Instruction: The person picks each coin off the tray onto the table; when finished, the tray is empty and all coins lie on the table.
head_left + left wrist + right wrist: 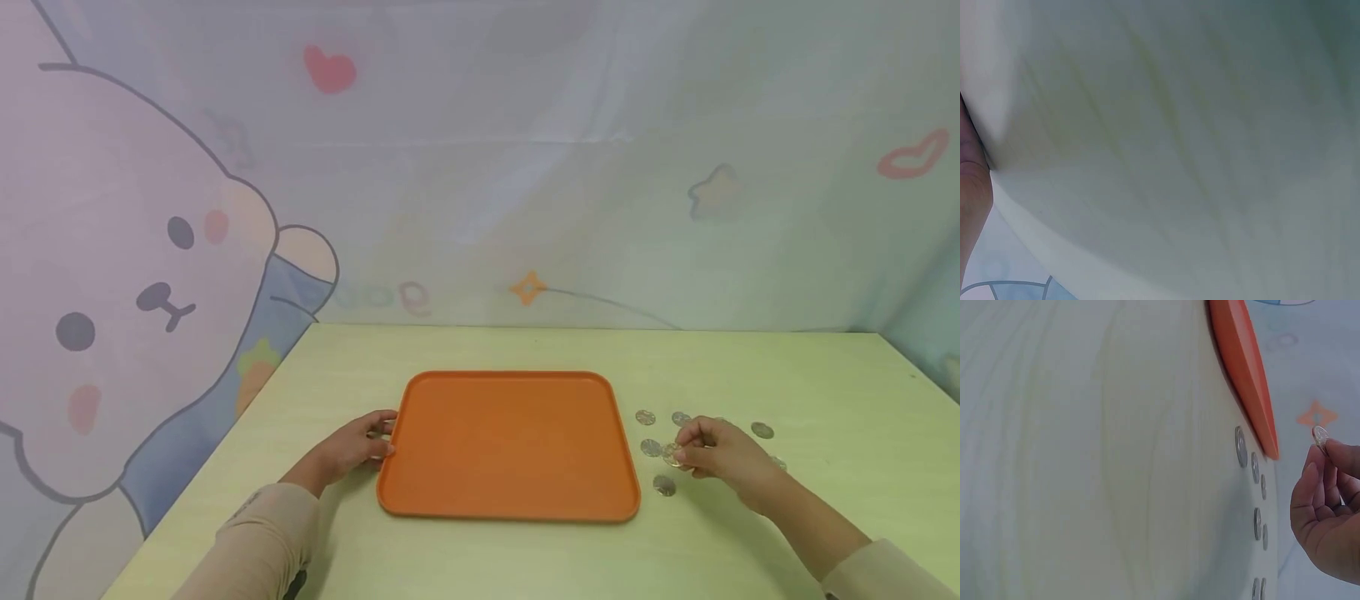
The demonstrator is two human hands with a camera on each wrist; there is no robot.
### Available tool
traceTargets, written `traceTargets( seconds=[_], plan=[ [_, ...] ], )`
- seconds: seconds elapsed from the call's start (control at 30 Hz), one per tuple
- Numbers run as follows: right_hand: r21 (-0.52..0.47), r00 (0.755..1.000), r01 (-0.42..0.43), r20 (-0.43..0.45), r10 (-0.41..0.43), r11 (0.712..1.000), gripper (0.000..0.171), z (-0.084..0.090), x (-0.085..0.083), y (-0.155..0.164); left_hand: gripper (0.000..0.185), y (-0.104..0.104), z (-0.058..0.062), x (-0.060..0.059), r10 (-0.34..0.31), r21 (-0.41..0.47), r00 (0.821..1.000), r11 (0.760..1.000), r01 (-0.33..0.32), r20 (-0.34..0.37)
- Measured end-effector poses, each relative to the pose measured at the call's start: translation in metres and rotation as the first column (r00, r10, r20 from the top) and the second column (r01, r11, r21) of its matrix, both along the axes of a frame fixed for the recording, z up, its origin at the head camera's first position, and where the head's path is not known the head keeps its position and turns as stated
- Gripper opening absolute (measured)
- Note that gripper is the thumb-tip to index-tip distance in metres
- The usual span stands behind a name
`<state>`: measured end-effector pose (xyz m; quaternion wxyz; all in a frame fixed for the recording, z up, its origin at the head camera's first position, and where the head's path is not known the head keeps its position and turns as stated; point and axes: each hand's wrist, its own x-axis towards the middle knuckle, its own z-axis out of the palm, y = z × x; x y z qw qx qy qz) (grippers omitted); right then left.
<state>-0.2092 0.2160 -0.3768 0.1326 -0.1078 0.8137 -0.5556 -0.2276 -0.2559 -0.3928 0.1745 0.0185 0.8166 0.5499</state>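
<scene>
An orange tray (510, 500) lies flat in the middle of the pale table. My left hand (358, 446) grips the tray's left rim, fingers curled over the edge. Several silver coins (645, 417) lie scattered on the table right of the tray. My right hand (712, 454) hovers over them and pinches one coin (1320, 436) between thumb and fingertips, lifted off the table. The right wrist view shows the tray's edge (1244, 369) and a row of coins (1241, 447) seen side-on. The left wrist view shows only blurred table surface and a bit of my palm (972, 187).
The pale yellow-green table (825, 392) reaches a cartoon-printed backdrop (150, 250) behind and to the left. Its left edge runs diagonally near my left sleeve (262, 533). More coins (762, 430) lie beyond my right hand.
</scene>
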Motion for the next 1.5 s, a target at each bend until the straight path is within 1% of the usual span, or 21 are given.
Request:
traceTargets(
  seconds=[0.17,0.33,0.53,0.7,0.83,0.93,1.07,1.2,1.43,1.5],
  plan=[
    [0.046,0.999,0.03,0.028,-0.031,0.998,0.025,-0.003,0.006,0.014,0.056,0.0,0.002,0.001,-0.009,0.008,1.0,1.0,0.009,-0.001],
    [0.085,0.998,0.038,0.054,-0.042,0.996,0.024,-0.009,0.009,0.023,0.056,0.0,0.004,0.001,-0.016,0.005,1.0,1.0,0.016,-0.001],
    [0.167,0.996,0.055,0.056,-0.065,0.984,0.024,-0.018,0.014,0.03,0.055,0.0,0.004,0.0,-0.016,0.009,1.0,1.0,0.016,0.008],
    [0.233,0.997,0.061,0.028,-0.069,0.971,0.021,-0.02,0.014,0.03,0.055,0.0,0.003,0.0,-0.014,0.008,1.0,1.0,0.014,0.009],
    [0.313,0.997,0.081,-0.013,-0.081,0.946,0.017,-0.021,0.012,0.027,0.056,-0.001,0.003,0.001,-0.019,0.01,1.0,1.0,0.019,0.001],
    [0.349,0.997,0.081,-0.041,-0.072,0.934,0.015,-0.022,0.012,0.025,0.056,0.0,0.003,0.002,-0.018,0.013,1.0,1.0,0.018,0.001],
    [0.381,0.996,0.086,-0.066,-0.066,0.921,0.012,-0.02,0.012,0.021,0.055,0.0,0.003,0.002,-0.012,0.008,1.0,1.0,0.012,0.011],
    [0.403,0.995,0.097,-0.067,-0.076,0.91,0.011,-0.018,0.013,0.018,0.055,-0.001,0.001,0.002,-0.016,0.006,1.0,1.0,0.016,0.013],
    [0.464,0.993,0.107,-0.093,-0.071,0.88,0.011,-0.016,0.013,0.016,0.054,0.0,0.002,0.004,-0.007,0.002,1.0,1.0,0.007,0.005],
    [0.458,0.993,0.103,-0.092,-0.068,0.883,0.01,-0.015,0.013,0.016,0.054,0.0,0.002,0.003,-0.009,0.007,1.0,1.0,0.009,0.002]
  ],
)
